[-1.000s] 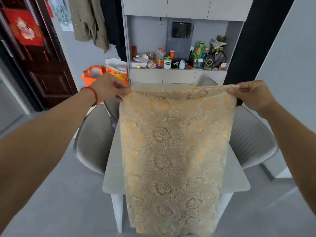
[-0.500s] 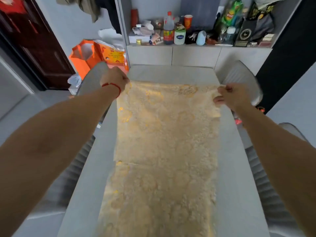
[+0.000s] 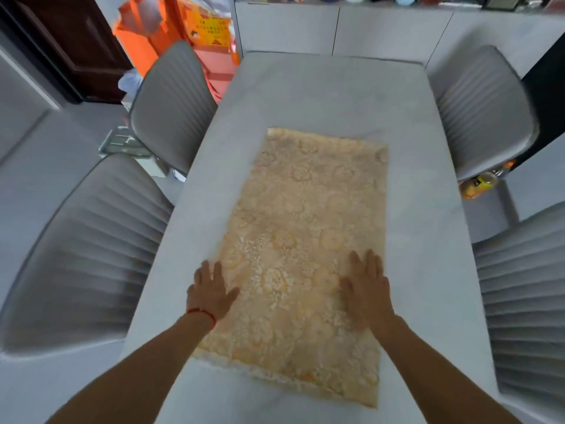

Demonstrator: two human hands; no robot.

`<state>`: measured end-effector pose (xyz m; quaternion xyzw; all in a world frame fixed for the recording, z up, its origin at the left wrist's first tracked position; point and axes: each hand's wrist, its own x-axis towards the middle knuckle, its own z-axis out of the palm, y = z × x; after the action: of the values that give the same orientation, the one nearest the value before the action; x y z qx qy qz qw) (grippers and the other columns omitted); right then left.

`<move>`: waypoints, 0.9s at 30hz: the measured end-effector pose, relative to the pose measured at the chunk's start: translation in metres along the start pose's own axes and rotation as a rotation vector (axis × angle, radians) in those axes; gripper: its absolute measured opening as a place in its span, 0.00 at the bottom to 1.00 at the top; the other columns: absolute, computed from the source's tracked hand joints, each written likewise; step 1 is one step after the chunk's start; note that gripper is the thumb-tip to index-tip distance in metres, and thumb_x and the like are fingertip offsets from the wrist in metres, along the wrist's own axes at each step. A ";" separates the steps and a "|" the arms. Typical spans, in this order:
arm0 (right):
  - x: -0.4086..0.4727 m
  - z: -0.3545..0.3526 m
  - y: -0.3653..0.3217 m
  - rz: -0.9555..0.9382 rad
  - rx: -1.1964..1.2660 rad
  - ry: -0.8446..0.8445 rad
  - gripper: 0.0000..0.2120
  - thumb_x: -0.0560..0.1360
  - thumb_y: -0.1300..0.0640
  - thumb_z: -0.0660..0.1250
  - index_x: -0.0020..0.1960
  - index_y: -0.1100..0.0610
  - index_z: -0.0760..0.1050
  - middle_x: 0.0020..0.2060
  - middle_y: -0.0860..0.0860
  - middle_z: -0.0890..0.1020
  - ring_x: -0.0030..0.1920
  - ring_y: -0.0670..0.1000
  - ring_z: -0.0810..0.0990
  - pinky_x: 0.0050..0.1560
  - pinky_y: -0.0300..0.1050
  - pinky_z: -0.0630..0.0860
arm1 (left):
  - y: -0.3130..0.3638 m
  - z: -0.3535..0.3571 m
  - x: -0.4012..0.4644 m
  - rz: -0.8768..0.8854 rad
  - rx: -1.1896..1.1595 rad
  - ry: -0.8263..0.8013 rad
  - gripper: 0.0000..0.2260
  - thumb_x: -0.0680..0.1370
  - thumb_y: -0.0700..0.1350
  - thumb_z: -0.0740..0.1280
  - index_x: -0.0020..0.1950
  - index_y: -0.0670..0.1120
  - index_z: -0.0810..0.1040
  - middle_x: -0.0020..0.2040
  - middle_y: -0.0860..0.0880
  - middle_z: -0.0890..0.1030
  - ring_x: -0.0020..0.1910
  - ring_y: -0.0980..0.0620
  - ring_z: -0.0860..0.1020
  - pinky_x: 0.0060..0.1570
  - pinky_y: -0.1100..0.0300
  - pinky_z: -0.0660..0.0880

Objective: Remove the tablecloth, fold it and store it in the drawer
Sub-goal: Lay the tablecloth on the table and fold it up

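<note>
Nearby, grey chairs [image 3: 174, 105] flanking table [image 3: 321, 93], orange bags [image 3: 146, 35]

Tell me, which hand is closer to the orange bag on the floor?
Left. The left hand lies flat on the tablecloth's left edge, the same side as the orange bag. The right hand rests on the cloth's right side, farther away.

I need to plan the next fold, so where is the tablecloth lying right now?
In the head view the tablecloth lies flat on the grey table, toward its near end, with the left hand and right hand resting flat on its side edges.
</note>
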<state>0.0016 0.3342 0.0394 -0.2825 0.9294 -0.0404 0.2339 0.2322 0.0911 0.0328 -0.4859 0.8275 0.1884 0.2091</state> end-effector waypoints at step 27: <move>-0.152 0.090 -0.040 -0.369 -0.178 0.306 0.40 0.69 0.31 0.72 0.74 0.52 0.74 0.79 0.64 0.65 0.78 0.71 0.61 0.73 0.79 0.57 | -0.073 0.029 -0.060 -0.114 -0.689 0.077 0.09 0.76 0.51 0.72 0.50 0.47 0.76 0.44 0.48 0.81 0.47 0.42 0.80 0.46 0.56 0.72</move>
<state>0.1738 0.3888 0.0300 -0.4573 0.8867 -0.0425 0.0533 0.3277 0.1162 0.0327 -0.5800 0.6942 0.4261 0.0118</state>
